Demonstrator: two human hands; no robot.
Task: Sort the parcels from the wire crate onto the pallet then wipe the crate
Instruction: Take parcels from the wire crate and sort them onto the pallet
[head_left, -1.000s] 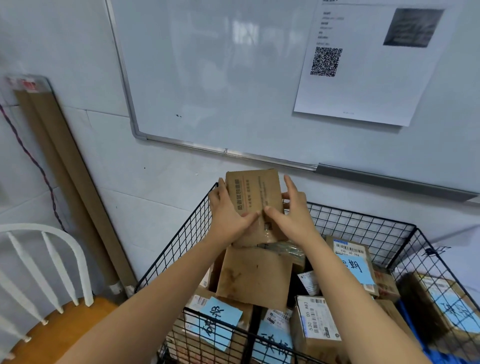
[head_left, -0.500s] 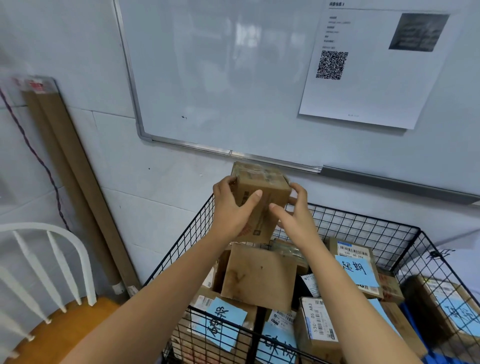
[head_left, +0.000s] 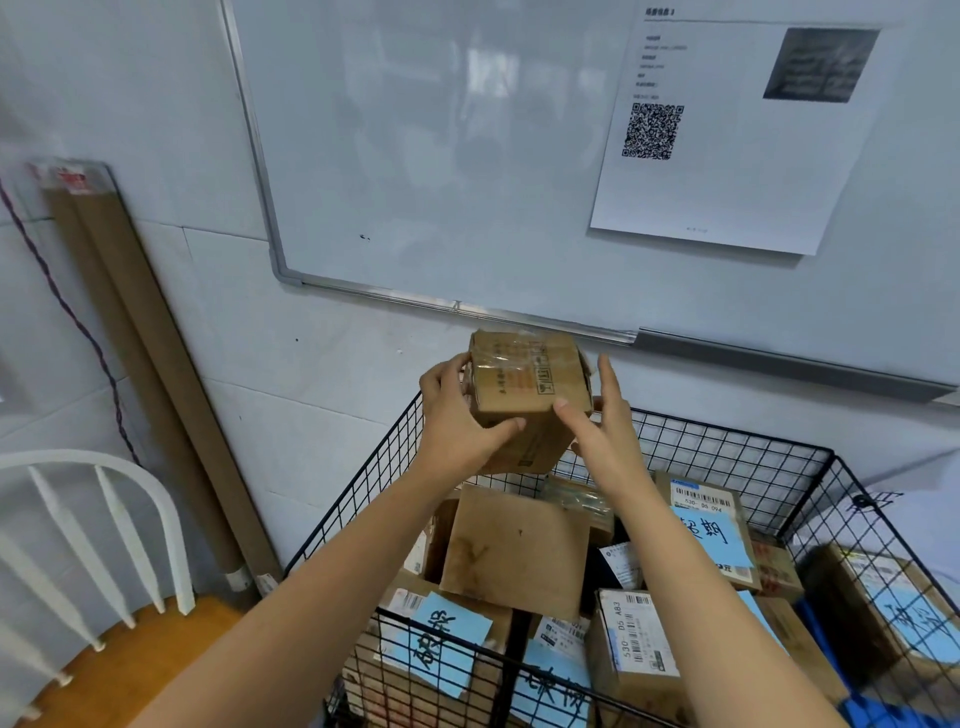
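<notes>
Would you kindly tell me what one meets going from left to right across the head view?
white chair → tall cardboard pieces leaning on the wall → left hand → held parcel → right hand → parcel with a blue note → parcel at the far right

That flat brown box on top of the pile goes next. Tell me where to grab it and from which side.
Take the flat brown box by its left and right edges, reaching down into the crate. It lies tilted, broad face up, on the other parcels, so those edges look free.
</notes>
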